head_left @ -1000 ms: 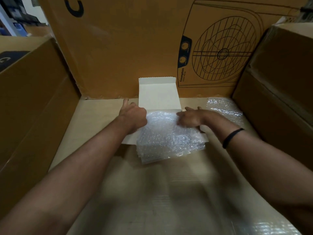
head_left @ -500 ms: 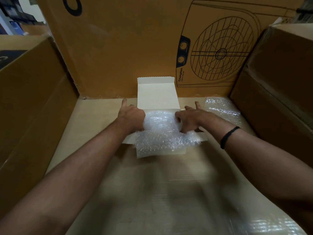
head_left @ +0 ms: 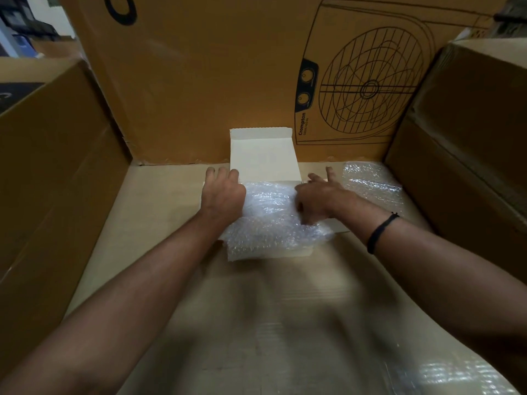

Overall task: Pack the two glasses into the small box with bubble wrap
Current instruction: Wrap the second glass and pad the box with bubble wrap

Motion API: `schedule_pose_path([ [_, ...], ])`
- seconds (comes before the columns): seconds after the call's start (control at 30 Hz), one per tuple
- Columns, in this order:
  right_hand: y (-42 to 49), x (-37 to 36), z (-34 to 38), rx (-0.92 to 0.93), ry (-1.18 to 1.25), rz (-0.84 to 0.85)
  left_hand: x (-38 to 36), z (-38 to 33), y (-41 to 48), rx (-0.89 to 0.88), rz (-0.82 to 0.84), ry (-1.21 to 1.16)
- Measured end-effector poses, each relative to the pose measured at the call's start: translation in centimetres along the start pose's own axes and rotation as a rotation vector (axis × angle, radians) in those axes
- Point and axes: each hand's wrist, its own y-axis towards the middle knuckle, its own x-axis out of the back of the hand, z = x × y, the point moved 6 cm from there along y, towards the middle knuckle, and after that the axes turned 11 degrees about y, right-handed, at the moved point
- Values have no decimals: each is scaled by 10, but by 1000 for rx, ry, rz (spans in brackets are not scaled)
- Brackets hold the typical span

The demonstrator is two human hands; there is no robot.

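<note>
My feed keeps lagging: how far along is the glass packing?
Done: the small white box stands open, lid up, bubble wrap filling its mouth. In hand: left hand and right hand press on that wrap. Glasses aren't visible. Left: tuck the overhang, close the lid. A spare bubble wrap sheet lies right.

The small box (head_left: 263,162) is white card, set open with its lid flap raised upright at the far side. Its opening is filled by crumpled clear bubble wrap (head_left: 271,220), which spills over the near edge. The glasses cannot be seen.
</note>
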Motion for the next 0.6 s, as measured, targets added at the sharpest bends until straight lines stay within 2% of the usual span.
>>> schedule_pose_path([
  [0.1, -6, 3, -8, 32, 130, 3, 1, 9, -7, 64, 6, -80],
  [0.17, -13, 11, -16, 52, 274, -7, 10, 16, -13, 104, -78, -179],
  [0.23, -23, 26, -26, 107, 484, -113, 20, 19, -19, 60, -103, -400],
  [0.3, -34, 31, -29, 181, 632, -190, 17, 10, -26, -105, 111, -708],
  [0.33, -40, 28, -26, 204, 650, -173, 12, 3, -30, -182, 249, -758],
  [0.4, -44, 15, -15, 221, 573, -96, 1, -3, -37, -241, 397, -690],
  [0.47, -42, 2, -4, 259, 404, -91, -5, -10, -38, -259, 441, -602],
  [0.53, -39, -6, 0, 266, 221, -103, 0, -16, -37, -302, 378, -522],
  [0.6, -36, -11, -1, 227, 144, -54, 8, -14, -37, -300, 251, -505],
])
